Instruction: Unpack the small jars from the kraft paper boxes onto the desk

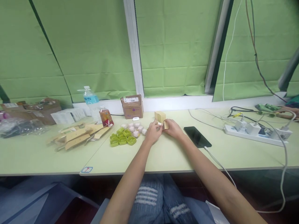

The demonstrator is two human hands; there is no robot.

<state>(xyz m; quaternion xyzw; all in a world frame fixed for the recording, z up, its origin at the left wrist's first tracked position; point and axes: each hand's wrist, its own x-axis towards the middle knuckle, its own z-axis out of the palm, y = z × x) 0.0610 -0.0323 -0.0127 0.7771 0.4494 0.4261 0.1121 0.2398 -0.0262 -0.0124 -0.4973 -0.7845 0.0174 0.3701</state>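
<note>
Near the middle of the table, my left hand (153,132) and my right hand (173,128) close around a small kraft cardboard box (166,125). The box's near end shows an open hollow, and my fingers cover much of the rest. Just behind my hands stands another small pale-yellow box (160,116). To the left lie several green flower- and heart-shaped cups (122,140), grouped together. Beside them are several small whitish-pink rounded pieces (135,133), too blurred to name.
Flattened cardboard pieces (77,137) spread on the left, near a red-labelled bottle (106,116) and a water bottle (91,101). A brown carton (132,107) stands at the back. A black phone (197,137) with a cable and a power strip (254,136) lie right.
</note>
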